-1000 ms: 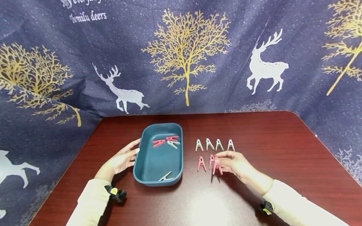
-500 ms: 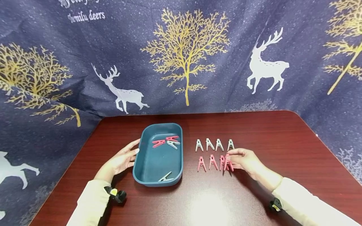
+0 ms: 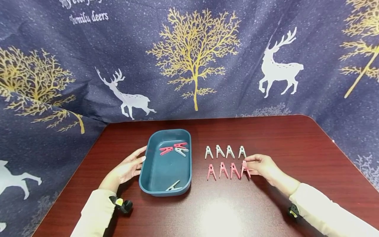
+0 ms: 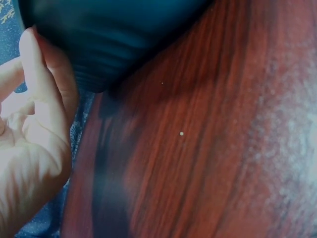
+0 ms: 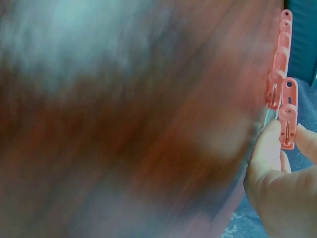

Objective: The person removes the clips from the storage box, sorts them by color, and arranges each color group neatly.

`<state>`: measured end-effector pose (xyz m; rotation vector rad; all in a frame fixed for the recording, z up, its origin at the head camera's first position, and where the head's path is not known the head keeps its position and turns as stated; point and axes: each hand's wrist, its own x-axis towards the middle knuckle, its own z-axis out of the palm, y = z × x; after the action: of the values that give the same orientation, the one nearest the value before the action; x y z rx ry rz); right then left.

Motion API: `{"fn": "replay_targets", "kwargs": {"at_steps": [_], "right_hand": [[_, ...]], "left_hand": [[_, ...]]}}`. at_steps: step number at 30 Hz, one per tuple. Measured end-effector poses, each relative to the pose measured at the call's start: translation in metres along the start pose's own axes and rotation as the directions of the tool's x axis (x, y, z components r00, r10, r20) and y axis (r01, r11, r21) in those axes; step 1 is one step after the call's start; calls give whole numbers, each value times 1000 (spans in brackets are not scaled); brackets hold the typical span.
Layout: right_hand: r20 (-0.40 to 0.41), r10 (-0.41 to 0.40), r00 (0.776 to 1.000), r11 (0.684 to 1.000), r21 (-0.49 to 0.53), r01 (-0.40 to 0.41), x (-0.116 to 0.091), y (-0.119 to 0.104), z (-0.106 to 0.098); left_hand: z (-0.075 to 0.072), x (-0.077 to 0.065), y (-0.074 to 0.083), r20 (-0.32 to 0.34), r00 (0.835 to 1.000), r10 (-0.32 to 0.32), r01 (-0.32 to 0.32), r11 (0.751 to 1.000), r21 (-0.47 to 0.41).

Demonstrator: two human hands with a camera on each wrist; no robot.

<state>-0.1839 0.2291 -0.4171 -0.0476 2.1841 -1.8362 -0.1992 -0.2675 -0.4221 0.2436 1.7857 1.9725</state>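
Note:
In the head view, my left hand [image 3: 127, 169] rests with its fingers against the left wall of a blue plastic bin [image 3: 165, 193]. In the left wrist view, its fingers lie fairly straight along the bin's side. My right hand [image 3: 263, 167] pinches a pink clothespin [image 3: 244, 169] between thumb and fingers, at the right end of a row of pink clothespins [image 3: 223, 170]. The right wrist view shows this clothespin [image 5: 288, 116] upright between the fingertips; whether it touches the table is unclear. Behind runs a row of whitish clothespins [image 3: 219, 150].
Inside the bin lie two pink clothespins [image 3: 166, 150] and a pale one [image 3: 181, 151] near the far end, with another pale clothespin [image 3: 173, 186] near the front. A dark red wooden table [image 3: 272, 138] carries everything. A blue patterned cloth [image 3: 177, 82] hangs behind.
My right hand has moved rightward with a pink clothespin, past another standing pink one, to the end of the front row. The left hand and bin have stayed put.

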Motion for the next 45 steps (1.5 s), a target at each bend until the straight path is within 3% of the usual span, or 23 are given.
{"fn": "replay_targets", "kwargs": {"at_steps": [7, 16, 32, 45], "right_hand": [[21, -36, 999, 994, -103, 37, 1, 0, -2], [46, -39, 998, 975, -218, 48, 3, -4, -3], [18, -64, 998, 921, -383, 66, 2, -8, -3], [6, -51, 999, 921, -385, 50, 3, -16, -5]], "left_hand": [[-1, 1, 0, 5, 1000, 5, -5, 1000, 11], [-1, 1, 1, -31, 999, -33, 34, 998, 44], [-1, -4, 1, -17, 1000, -18, 18, 999, 36], [1, -1, 3, -31, 999, -33, 34, 999, 40]]}}
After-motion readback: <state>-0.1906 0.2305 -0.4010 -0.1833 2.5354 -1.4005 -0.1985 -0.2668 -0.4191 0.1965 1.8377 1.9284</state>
